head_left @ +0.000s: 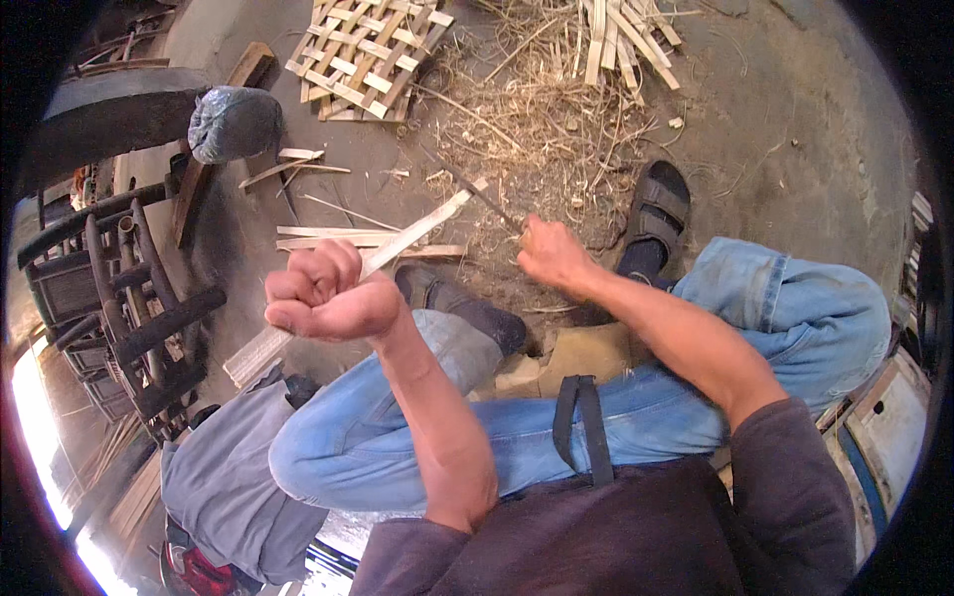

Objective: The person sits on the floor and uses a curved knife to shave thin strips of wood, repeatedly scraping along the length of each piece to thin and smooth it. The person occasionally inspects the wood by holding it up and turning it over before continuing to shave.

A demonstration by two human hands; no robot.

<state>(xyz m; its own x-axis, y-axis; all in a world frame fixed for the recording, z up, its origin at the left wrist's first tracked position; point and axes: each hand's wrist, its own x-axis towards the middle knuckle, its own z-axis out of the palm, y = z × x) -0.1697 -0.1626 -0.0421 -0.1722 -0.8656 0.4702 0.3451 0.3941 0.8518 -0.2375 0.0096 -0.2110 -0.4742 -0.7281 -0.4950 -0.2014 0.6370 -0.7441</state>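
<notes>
My left hand point(343, 293) is closed around a long pale wooden strip point(427, 221). One end of the strip slants up and away to the right, while its wider end sticks out below the fist at left. In my right hand point(556, 253) is a knife point(475, 191), gripped by a handle that the fingers hide. Its thin dark blade points up and left, crossing the far end of the strip. Whether the blade presses on the strip or only passes over it, I cannot tell.
A pile of shavings point(542, 129) covers the floor ahead, with a woven strip panel point(363, 50) and a bundle of strips point(626, 45) beyond. Loose strips point(318, 240) lie past my left hand. Dark wooden chairs point(129, 283) and a plastic-wrapped bundle point(234, 124) stand at left.
</notes>
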